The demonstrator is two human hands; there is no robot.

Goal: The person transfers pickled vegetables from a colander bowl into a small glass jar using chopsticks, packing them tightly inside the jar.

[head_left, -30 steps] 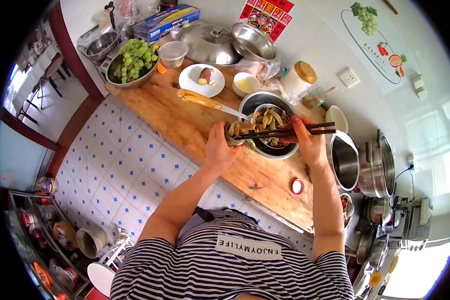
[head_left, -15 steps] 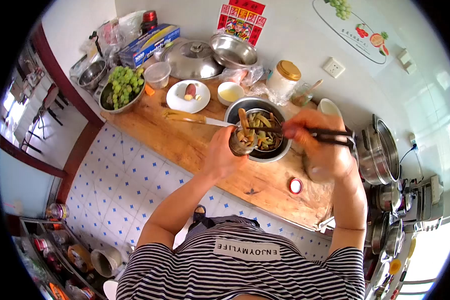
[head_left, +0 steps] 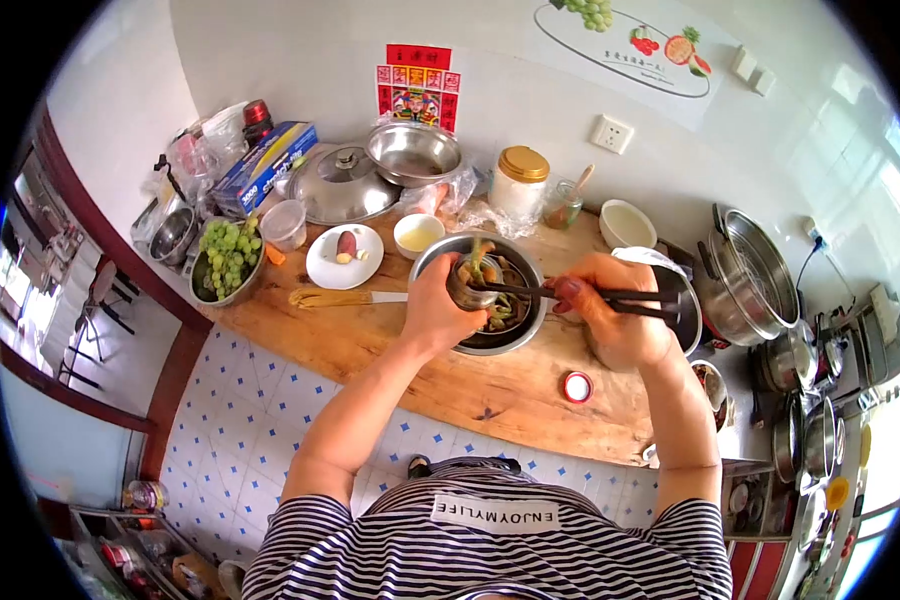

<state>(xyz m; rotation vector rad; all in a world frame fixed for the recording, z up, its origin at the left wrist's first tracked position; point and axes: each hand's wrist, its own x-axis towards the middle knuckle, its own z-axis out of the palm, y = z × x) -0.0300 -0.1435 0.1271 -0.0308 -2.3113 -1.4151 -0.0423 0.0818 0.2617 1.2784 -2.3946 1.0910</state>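
My left hand (head_left: 442,308) is wrapped round a small glass jar (head_left: 467,294) with food pieces in it, held above a steel bowl (head_left: 536,325). Dark chopsticks (head_left: 525,291) are gripped in my right hand (head_left: 618,322), their tips at the jar's mouth beside a greenish-brown strip (head_left: 478,252). Inside the bowl lie cut, pickled-looking vegetable strips (head_left: 510,312), partly hidden by my left hand and the jar. A red-rimmed jar lid (head_left: 577,387) rests with its white inside up on the wooden worktop (head_left: 490,400), nearer my body.
Left of the bowl are a knife with a yellowish handle (head_left: 328,298), a white plate (head_left: 355,270) and a bowl of grapes (head_left: 228,262). Behind stand a cup of yellowish liquid (head_left: 419,235) and a gold-lidded jar (head_left: 520,180). Steamer pots (head_left: 750,275) stand at the right.
The camera view has shifted. My left hand has brought the jar farther over the bowl. The chopstick tips remain near its mouth, and the strip there now sits lower.
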